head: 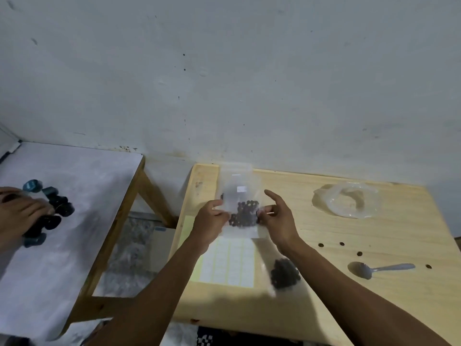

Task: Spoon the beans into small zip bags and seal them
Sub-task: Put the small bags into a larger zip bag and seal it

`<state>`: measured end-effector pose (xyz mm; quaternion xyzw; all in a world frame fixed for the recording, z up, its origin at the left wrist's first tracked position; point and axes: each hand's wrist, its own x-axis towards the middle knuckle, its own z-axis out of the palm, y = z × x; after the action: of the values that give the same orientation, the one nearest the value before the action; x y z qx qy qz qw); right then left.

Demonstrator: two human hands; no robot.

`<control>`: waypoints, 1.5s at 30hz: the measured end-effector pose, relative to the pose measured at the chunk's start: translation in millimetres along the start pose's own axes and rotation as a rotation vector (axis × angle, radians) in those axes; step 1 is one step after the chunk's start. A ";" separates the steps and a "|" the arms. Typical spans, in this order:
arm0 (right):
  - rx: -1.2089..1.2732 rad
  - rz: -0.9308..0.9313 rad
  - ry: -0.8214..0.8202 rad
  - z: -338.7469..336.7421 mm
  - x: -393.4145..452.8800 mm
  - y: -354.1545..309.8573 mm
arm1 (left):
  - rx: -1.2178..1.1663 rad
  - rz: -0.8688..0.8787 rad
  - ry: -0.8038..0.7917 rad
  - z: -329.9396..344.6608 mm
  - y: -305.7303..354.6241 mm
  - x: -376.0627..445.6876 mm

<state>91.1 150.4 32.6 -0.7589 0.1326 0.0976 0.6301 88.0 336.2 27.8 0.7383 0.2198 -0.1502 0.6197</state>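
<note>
Head view: your left hand (212, 221) and right hand (275, 217) pinch the limp, bean-weighted zip bag (240, 193); grip its edges.

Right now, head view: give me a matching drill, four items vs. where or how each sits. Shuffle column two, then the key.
Things:
1. zip bag with beans
2. spoon
3. label sheet
4. empty clear bag

States:
A. lying bowl-left on the wooden table, near its right side
B. flat on the table under the left forearm
C. held up between the left hand and the right hand
D. crumpled and open at the table's far right

Pairs: 1-C, 2-A, 3-B, 4-D
</note>
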 end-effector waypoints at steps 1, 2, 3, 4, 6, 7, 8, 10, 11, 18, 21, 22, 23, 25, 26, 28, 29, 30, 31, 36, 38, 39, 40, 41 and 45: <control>-0.002 0.015 0.019 2.4 5.7 0.6 | 0.045 -0.003 -0.018 0.1 -1.4 4.2; -0.007 0.027 0.028 5.1 11.5 1.9 | 0.079 0.005 -0.019 0.2 -1.3 8.9; -0.017 0.040 0.025 7.9 17.1 2.4 | 0.110 0.019 -0.004 0.7 0.5 14.1; -0.016 0.061 0.016 10.3 22.4 2.2 | 0.149 0.032 0.020 1.3 2.9 19.7; -0.015 0.115 -0.025 15.3 33.1 -1.3 | 0.236 0.065 0.076 2.4 8.8 31.5; -0.030 0.130 -0.052 17.4 37.5 -4.7 | 0.280 0.082 0.098 2.7 11.0 37.2; -0.041 0.131 -0.069 19.5 42.0 -8.4 | 0.317 0.098 0.115 3.2 13.1 42.2; -0.094 0.129 -0.083 21.9 50.0 -14.3 | 0.376 0.117 0.144 4.2 15.0 51.8; -0.117 0.130 -0.090 23.7 53.2 -16.9 | 0.400 0.118 0.160 4.8 15.7 55.6; -0.256 0.074 -0.153 25.9 51.0 -19.3 | 0.359 0.103 0.289 8.3 21.5 59.8; -0.273 0.068 -0.119 7.4 38.7 -12.4 | 0.308 0.162 0.358 10.8 22.3 44.0; -0.288 0.054 -0.102 -1.6 32.6 -7.2 | 0.313 0.184 0.332 13.2 19.7 36.4; -0.334 0.040 -0.083 -11.9 26.3 -1.9 | 0.324 0.205 0.279 16.5 14.6 28.7; -0.454 0.033 -0.052 -34.2 14.3 13.5 | 0.366 0.207 0.136 24.1 -0.1 13.4; -0.506 0.027 -0.036 -45.2 9.0 21.8 | 0.389 0.182 0.071 28.3 -7.8 6.6; -0.582 0.037 -0.015 -63.6 -2.5 34.6 | 0.414 0.098 -0.040 38.6 -22.9 -6.2; -0.613 0.059 -0.010 -70.7 -7.2 40.2 | 0.415 0.056 -0.090 44.6 -28.1 -12.8; -0.639 0.080 -0.013 -76.2 -12.5 44.1 | 0.412 0.023 -0.136 50.8 -31.8 -20.1; -0.661 0.112 -0.023 -79.6 -17.2 45.8 | 0.404 -0.003 -0.169 57.1 -34.0 -27.2; -0.677 0.188 -0.087 -78.4 -34.1 57.6 | 0.420 -0.042 -0.191 79.3 -35.9 -52.0; -0.596 0.214 -0.046 -76.8 -38.3 63.2 | 0.403 -0.043 -0.175 82.9 -36.1 -55.9; -0.518 0.238 -0.015 -76.3 -39.9 64.2 | 0.378 -0.052 -0.172 83.8 -34.9 -58.2; -0.430 0.255 0.013 -75.4 -41.2 64.4 | 0.338 -0.056 -0.167 84.6 -34.9 -60.2; -0.347 0.269 0.036 -74.8 -42.6 63.6 | 0.273 -0.055 -0.151 85.2 -34.5 -63.0; -0.084 0.284 0.040 -73.8 -47.8 52.9 | 0.043 0.021 -0.009 84.0 -35.1 -73.7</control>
<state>27.3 72.6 12.3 -0.7599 0.2473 0.1762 0.5748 11.1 248.4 18.7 0.7529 0.2060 -0.1517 0.6064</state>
